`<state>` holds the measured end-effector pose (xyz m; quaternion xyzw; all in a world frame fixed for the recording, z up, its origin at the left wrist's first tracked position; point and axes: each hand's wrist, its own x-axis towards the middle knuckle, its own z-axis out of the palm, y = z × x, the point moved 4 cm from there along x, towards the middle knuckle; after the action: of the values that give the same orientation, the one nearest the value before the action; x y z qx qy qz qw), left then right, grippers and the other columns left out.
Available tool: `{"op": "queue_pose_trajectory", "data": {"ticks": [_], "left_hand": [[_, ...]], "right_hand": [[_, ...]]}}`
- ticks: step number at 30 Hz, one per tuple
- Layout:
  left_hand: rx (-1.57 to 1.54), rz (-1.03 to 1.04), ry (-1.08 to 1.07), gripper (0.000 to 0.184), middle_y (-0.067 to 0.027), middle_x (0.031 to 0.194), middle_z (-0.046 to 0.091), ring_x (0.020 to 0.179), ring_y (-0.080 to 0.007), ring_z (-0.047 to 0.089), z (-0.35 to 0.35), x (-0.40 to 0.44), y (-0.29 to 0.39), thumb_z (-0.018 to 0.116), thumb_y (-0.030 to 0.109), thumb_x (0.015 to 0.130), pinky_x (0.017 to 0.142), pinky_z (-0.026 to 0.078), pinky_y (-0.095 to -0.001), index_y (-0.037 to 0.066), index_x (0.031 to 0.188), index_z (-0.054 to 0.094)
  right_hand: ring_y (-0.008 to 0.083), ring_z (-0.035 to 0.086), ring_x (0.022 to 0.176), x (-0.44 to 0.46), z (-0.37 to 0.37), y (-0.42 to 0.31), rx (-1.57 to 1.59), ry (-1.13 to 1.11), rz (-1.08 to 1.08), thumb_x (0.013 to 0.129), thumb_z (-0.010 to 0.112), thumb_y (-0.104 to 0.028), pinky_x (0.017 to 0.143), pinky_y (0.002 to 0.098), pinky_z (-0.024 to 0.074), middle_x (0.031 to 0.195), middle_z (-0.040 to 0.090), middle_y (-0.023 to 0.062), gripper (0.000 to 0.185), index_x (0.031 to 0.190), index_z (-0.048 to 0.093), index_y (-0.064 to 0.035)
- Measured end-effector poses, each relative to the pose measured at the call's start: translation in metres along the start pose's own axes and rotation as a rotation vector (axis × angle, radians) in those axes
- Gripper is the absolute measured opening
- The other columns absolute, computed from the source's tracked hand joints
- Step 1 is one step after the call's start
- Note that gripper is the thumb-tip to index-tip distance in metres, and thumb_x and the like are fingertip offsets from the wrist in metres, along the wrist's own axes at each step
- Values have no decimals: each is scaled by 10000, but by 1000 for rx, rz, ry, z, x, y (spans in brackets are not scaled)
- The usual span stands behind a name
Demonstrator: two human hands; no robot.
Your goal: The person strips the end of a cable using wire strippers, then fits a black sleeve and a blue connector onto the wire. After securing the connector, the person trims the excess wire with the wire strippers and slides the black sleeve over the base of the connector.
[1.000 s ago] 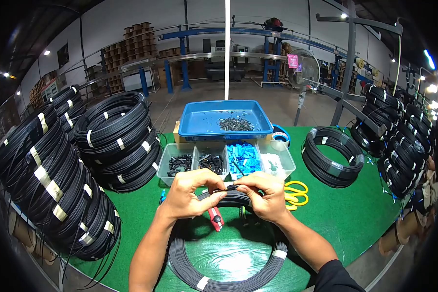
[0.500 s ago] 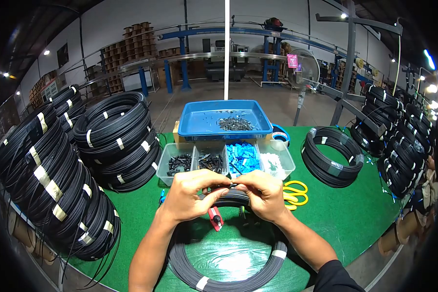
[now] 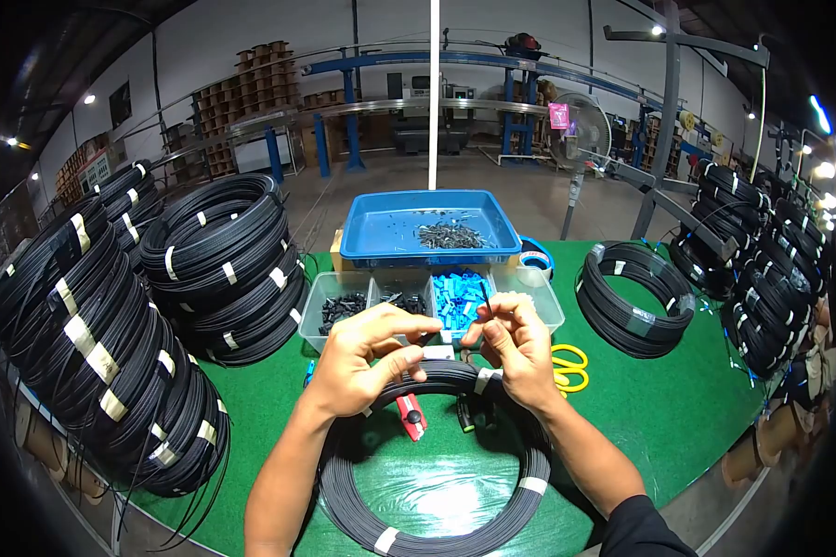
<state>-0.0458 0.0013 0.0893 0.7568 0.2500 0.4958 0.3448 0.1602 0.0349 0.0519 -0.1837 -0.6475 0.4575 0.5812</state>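
Observation:
My right hand [image 3: 522, 357] pinches a thin black cable [image 3: 486, 295], whose end sticks up past the fingertips in front of the sorting box. My left hand [image 3: 367, 362] is apart from it on the left, thumb and index finger separated, with nothing visible between them. Below both hands a coil of black cable [image 3: 351, 501], bound with white tape, lies on the green table. Inside the coil's ring are a red cutter [image 3: 411, 416] and a dark tool with a green tip [image 3: 465, 414]. Yellow-handled scissors [image 3: 571, 369] lie beside my right hand.
Ahead stands a clear divided box [image 3: 543, 304] with black parts, blue parts [image 3: 460, 295] and white pieces. Behind it is a blue tray [image 3: 367, 243] of dark scraps. Stacked cable coils [image 3: 223, 269] rise on the left; another coil [image 3: 633, 316] lies right.
My hands were together at the fingertips and have moved apart. The right hand has shifted right and tilted up with the black cable; the left fingers have spread.

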Motion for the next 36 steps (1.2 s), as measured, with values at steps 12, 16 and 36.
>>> {"op": "queue_pose_trajectory", "data": {"ticks": [12, 16, 36], "left_hand": [[-769, -187, 106, 357, -140, 984, 631, 775, -283, 745, 5, -2, -28, 651, 50, 939, 525, 583, -255, 27, 1253, 483], [-662, -169, 137, 344, -136, 948, 653, 765, -279, 744, 1, 0, -29, 690, 27, 907, 551, 593, -271, 53, 1175, 476], [99, 167, 233, 282, -94, 967, 709, 884, -163, 711, -9, 2, -19, 690, -139, 797, 824, 577, -295, -14, 1046, 643]], "right_hand": [[25, 482, 622, 1, 0, -2, 11, -2, -2, 1013, 596, -151, 552, 196, 380, 887, 689, 34, 125, 1066, 607, -39], [61, 553, 733, 1, 1, -5, -13, -59, 34, 962, 668, -116, 632, 218, 434, 952, 652, 25, 126, 1024, 704, -12], [91, 636, 815, 0, -2, -7, -51, 13, 78, 902, 720, -56, 699, 223, 494, 950, 715, 50, 210, 1106, 722, -9]]}}
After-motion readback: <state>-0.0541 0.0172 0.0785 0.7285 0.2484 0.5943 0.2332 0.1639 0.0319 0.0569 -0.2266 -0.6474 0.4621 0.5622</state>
